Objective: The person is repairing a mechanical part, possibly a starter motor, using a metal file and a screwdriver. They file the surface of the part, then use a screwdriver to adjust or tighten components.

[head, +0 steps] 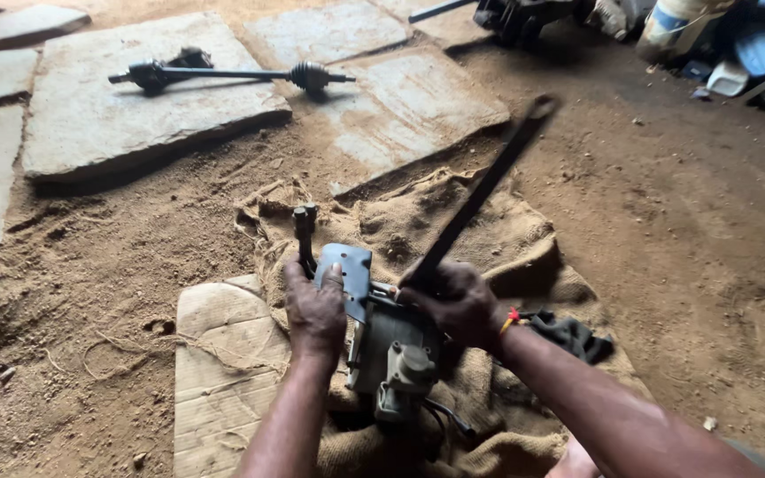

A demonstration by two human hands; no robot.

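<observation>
down on burlap sacking [506, 239], left hand [315, 312] pressed on grey metal gearbox casing [391, 341], right hand [458, 303] clenched around long dark flat bar [480, 190]

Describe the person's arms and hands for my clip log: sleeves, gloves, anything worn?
Both forearms are bare, with no sleeves in view. The left hand and right hand wear no gloves. The right wrist carries a thin thread band in red with a bit of yellow. No watch or rings are visible.
</observation>
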